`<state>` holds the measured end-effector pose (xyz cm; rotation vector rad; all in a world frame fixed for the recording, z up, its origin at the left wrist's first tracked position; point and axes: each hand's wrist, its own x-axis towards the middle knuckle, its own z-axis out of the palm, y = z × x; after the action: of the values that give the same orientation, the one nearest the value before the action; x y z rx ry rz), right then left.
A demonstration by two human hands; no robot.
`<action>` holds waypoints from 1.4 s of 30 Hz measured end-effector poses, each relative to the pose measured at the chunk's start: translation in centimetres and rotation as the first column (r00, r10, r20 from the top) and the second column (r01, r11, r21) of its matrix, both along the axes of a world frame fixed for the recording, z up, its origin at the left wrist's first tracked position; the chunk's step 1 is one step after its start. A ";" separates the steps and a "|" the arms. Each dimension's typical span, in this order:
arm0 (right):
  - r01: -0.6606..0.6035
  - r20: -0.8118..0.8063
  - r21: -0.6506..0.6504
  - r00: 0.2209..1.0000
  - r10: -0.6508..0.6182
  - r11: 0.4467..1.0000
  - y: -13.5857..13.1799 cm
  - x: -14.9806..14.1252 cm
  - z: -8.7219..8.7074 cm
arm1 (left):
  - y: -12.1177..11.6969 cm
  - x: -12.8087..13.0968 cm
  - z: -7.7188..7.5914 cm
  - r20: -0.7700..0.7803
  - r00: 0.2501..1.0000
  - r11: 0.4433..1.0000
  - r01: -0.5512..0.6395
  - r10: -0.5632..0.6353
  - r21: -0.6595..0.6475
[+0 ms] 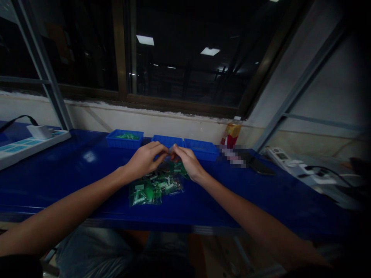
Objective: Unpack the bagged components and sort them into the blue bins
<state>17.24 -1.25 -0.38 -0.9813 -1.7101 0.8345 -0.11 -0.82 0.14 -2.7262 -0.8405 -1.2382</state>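
Observation:
My left hand (147, 161) and my right hand (189, 162) meet over the blue table, fingertips pinched close together. Between them is a small clear plastic bag (168, 157), mostly hidden by the fingers. Just below my hands lies a loose pile of clear plastic bags (153, 189) with green pieces and white labels inside. The pile's far part reaches under my right hand.
Three blue bins stand along the wall: a left bin (124, 144) with green contents, a middle bin (174, 141) and a right bin (203, 150). A bottle (232, 134) and a dark phone (261, 166) are to the right. Power strips (34, 146) lie at both sides.

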 end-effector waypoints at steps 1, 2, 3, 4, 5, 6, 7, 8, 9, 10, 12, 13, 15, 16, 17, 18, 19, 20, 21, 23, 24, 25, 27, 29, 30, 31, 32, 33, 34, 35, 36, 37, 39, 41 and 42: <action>-0.016 -0.055 -0.060 0.998 0.013 0.998 0.0 0.0 0.0 | 0.0 0.0 0.0 -0.044 0.999 0.999 0.005 -0.003 0.054; -0.027 -0.093 -0.098 0.996 0.018 0.995 0.0 -0.1 0.0 | 0.0 -0.1 -0.1 -0.072 0.997 0.996 0.003 0.004 0.087; -0.028 -0.113 -0.115 0.994 0.015 0.993 0.1 -0.1 0.0 | 0.1 -0.1 -0.1 -0.088 0.996 0.994 -0.005 0.015 0.109; -0.022 -0.117 -0.121 0.993 0.007 0.992 0.1 -0.1 0.0 | 0.2 -0.2 -0.2 -0.099 0.995 0.993 -0.013 0.026 0.121; -0.007 -0.115 -0.119 0.993 -0.007 0.993 0.1 -0.1 -0.1 | 0.3 -0.2 -0.3 -0.103 0.994 0.992 -0.021 0.035 0.125; 0.016 -0.110 -0.110 0.993 -0.028 0.994 0.2 -0.1 -0.1 | 0.4 -0.3 -0.4 -0.105 0.994 0.992 -0.028 0.041 0.121; 0.040 -0.104 -0.093 0.993 -0.050 0.995 0.3 -0.1 -0.2 | 0.5 -0.3 -0.4 -0.107 0.993 0.993 -0.031 0.043 0.115; 0.062 -0.096 -0.068 0.993 -0.068 0.996 0.4 -0.1 -0.3 | 0.5 -0.3 -0.4 -0.111 0.993 0.994 -0.030 0.042 0.104; 0.084 -0.082 -0.032 0.993 -0.086 0.996 0.5 -0.1 -0.4 | 0.5 -0.3 -0.4 -0.118 0.992 0.996 -0.026 0.037 0.091; 0.108 -0.060 0.021 0.993 -0.106 0.994 0.6 0.0 -0.5 | 0.4 -0.3 -0.4 -0.126 0.992 0.997 -0.020 0.029 0.073; 0.153 0.021 0.184 0.987 -0.160 0.971 0.5 0.1 -0.6 | 0.2 -0.2 -0.2 -0.142 0.990 1.000 -0.004 0.007 0.024; 0.160 0.076 0.282 0.979 -0.189 0.946 0.4 0.2 -0.6 | 0.1 -0.1 -0.1 -0.140 0.990 1.000 0.006 -0.008 -0.011; 0.128 0.184 0.459 0.954 -0.235 0.879 0.1 0.3 -0.4 | -0.1 0.0 0.2 -0.091 0.995 0.993 0.036 -0.047 -0.116; 0.097 0.228 0.519 0.942 -0.247 0.849 -0.2 0.3 -0.3 | -0.2 0.1 0.3 -0.033 0.998 0.980 0.052 -0.059 -0.193; 0.070 0.260 0.559 0.931 -0.255 0.826 -0.4 0.4 -0.2 | -0.2 0.1 0.4 0.039 0.998 0.957 0.065 -0.057 -0.284; 0.050 0.283 0.585 0.923 -0.261 0.810 -0.5 0.4 0.0 | -0.1 0.1 0.4 0.110 0.993 0.924 0.076 -0.038 -0.374; 0.037 0.297 0.602 0.917 -0.267 0.798 -0.7 0.4 0.0 | 0.0 0.1 0.5 0.166 0.986 0.888 0.082 -0.007 -0.452; 0.029 0.305 0.615 0.913 -0.272 0.788 -0.7 0.5 0.1 | 0.2 0.1 0.5 0.198 0.980 0.858 0.081 0.024 -0.508; 0.022 0.309 0.624 0.911 -0.272 0.781 -0.7 0.5 0.1 | 0.4 0.0 0.4 0.208 0.977 0.839 0.075 0.046 -0.539; 0.013 0.314 0.627 0.911 -0.268 0.779 -0.7 0.5 -0.1 | 0.8 -0.1 0.3 0.186 0.981 0.841 0.049 0.061 -0.538; 0.015 0.314 0.622 0.911 -0.267 0.783 -0.6 0.5 -0.1 | 0.9 -0.2 0.3 0.172 0.983 0.854 0.033 0.066 -0.519; 0.020 0.314 0.612 0.911 -0.266 0.790 -0.5 0.5 -0.2 | 1.0 -0.2 0.2 0.161 0.984 0.870 0.014 0.075 -0.494; 0.025 0.322 0.582 0.911 -0.258 0.813 -0.4 0.5 -0.3 | 1.0 -0.3 0.1 0.148 0.984 0.910 -0.034 0.104 -0.413; 0.020 0.325 0.541 0.917 -0.231 0.841 -0.4 0.5 -0.2 | 0.8 -0.3 0.0 0.132 0.984 0.957 -0.083 0.123 -0.279; 0.017 0.322 0.513 0.923 -0.211 0.858 -0.5 0.4 -0.1 | 0.7 -0.3 0.0 0.118 0.985 0.974 -0.101 0.127 -0.201; 0.015 0.314 0.475 0.931 -0.186 0.880 -0.5 0.3 0.0 | 0.6 -0.3 0.0 0.099 0.987 0.986 -0.112 0.125 -0.121; 0.014 0.301 0.430 0.940 -0.158 0.903 -0.6 0.2 0.1 | 0.5 -0.3 0.0 0.074 0.990 0.992 -0.115 0.118 -0.049; 0.016 0.285 0.382 0.949 -0.134 0.924 -0.7 0.1 0.3 | 0.5 -0.3 0.0 0.044 0.993 0.994 -0.107 0.107 0.013; 0.022 0.266 0.338 0.957 -0.118 0.941 -0.8 0.0 0.4 | 0.4 -0.3 0.0 0.010 0.996 0.993 -0.094 0.094 0.064; 0.034 0.246 0.301 0.963 -0.112 0.953 -0.8 -0.1 0.4 | 0.4 -0.3 -0.1 -0.023 0.996 0.991 -0.080 0.083 0.107; 0.052 0.221 0.274 0.968 -0.116 0.960 -0.8 -0.2 0.4 | 0.3 -0.3 -0.1 -0.055 0.996 0.988 -0.067 0.075 0.141; 0.074 0.191 0.255 0.974 -0.125 0.964 -0.7 -0.3 0.4 | 0.3 -0.3 -0.1 -0.080 0.994 0.984 -0.057 0.071 0.166; 0.111 0.129 0.229 0.981 -0.143 0.967 -0.5 -0.3 0.3 | 0.3 -0.2 -0.2 -0.104 0.992 0.979 -0.050 0.072 0.195; 0.138 0.089 0.232 0.983 -0.163 0.963 -0.1 -0.1 0.3 | 0.3 -0.2 -0.3 -0.115 0.990 0.980 -0.061 0.084 0.191; 0.161 0.083 0.249 0.979 -0.186 0.955 0.2 0.2 0.4 | 0.4 -0.3 -0.2 -0.121 0.988 0.982 -0.075 0.097 0.176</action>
<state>17.43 -1.10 0.05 -1.0052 -1.7378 0.4550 -0.38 -0.41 -0.11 -2.5730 -0.7902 -1.0526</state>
